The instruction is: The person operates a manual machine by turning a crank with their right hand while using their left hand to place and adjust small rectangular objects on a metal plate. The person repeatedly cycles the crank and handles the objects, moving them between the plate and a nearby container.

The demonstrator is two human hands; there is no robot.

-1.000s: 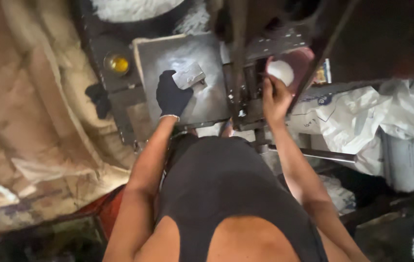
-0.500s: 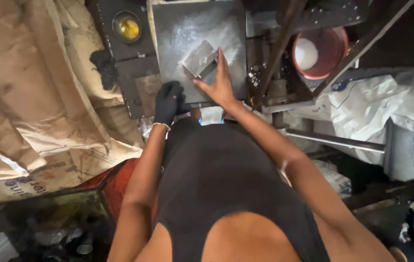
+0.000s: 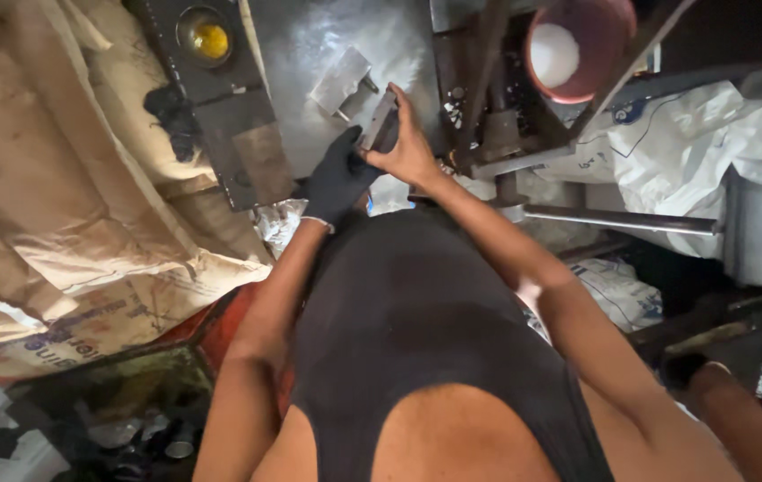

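Flat grey metal block [image 3: 381, 125] gripped between both hands: gloved left [image 3: 338, 178], bare right [image 3: 409, 150], above dusty steel plate [image 3: 309, 54].

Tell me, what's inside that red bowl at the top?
The red bowl holds a heap of white powder. A dark metal bar crosses its right side, hiding the rest of the inside and the bottom.

Open plate surface [image 3: 309, 54] left of metal block [image 3: 341, 82]; blocked right by upright post [image 3: 488, 80], red bowl [image 3: 577, 49]; black panel [image 3: 220, 98] bounding left edge.
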